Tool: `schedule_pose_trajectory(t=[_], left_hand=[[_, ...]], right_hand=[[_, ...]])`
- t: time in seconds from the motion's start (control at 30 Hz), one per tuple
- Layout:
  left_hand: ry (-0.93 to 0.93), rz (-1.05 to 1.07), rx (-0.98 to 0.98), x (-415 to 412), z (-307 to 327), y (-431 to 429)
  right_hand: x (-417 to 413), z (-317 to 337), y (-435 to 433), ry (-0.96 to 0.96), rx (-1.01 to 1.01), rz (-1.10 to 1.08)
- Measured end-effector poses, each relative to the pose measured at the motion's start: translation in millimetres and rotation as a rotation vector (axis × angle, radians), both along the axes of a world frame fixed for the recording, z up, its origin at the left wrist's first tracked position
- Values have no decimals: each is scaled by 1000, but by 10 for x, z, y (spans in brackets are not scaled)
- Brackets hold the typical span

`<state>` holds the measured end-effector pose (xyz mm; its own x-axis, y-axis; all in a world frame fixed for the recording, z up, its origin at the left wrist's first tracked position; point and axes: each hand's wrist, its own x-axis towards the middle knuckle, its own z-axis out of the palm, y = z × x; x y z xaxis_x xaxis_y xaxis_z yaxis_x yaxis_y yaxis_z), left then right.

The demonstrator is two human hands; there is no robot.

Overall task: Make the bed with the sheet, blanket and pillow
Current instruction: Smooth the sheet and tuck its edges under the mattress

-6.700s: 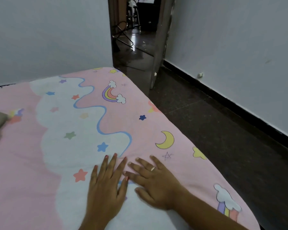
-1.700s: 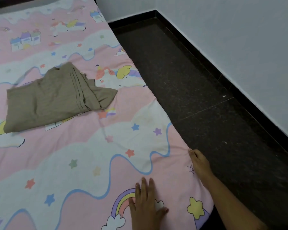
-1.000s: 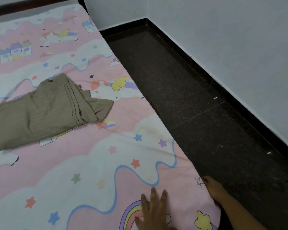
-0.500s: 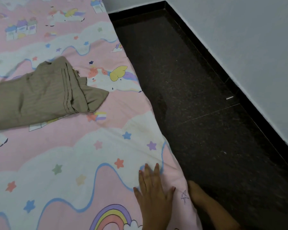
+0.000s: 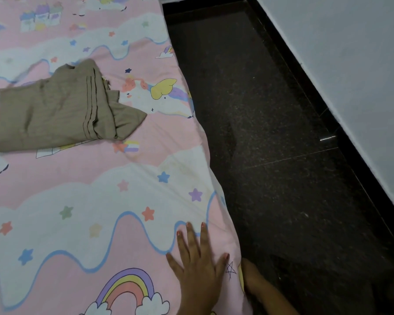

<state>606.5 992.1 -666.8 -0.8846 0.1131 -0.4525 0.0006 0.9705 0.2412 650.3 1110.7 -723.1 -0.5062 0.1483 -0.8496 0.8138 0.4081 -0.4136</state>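
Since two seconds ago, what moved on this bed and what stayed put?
The right hand dropped from the top edge of the sheet down over its side, fingers now hidden. The left hand shifted closer to that edge, still pressing flat on the sheet. The folded brown cloth stayed where it lay.

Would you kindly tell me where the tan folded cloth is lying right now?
In the head view, the tan folded cloth lies at the upper left on the pink sheet, just left of the winged unicorn print.

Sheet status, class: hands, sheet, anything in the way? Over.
Left hand flat on sheet near edge. Right hand down at bed's side, grip hidden. Folded tan cloth lies on sheet.
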Motion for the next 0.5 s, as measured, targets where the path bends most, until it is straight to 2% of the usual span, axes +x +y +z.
schedule_pose_trajectory(t=[0.03, 0.1, 0.17, 0.33, 0.4, 0.5], left_hand=[[16, -20, -11, -3, -5, -9], [63, -43, -29, 8, -55, -29], [91, -47, -29, 7, -75, -41], [125, -35, -15, -2, -75, -55], [136, -41, -19, -2, -71, -91], [205, -121, -10, 7, -80, -285]], right_hand=[[14, -7, 8, -64, 22, 11], [16, -7, 40, -178, 195, 119], [44, -12, 74, -184, 331, 181], [-62, 57, -5, -206, 375, 301], [-85, 94, -2, -191, 388, 267], [-233, 223, -6, -65, 399, 5]])
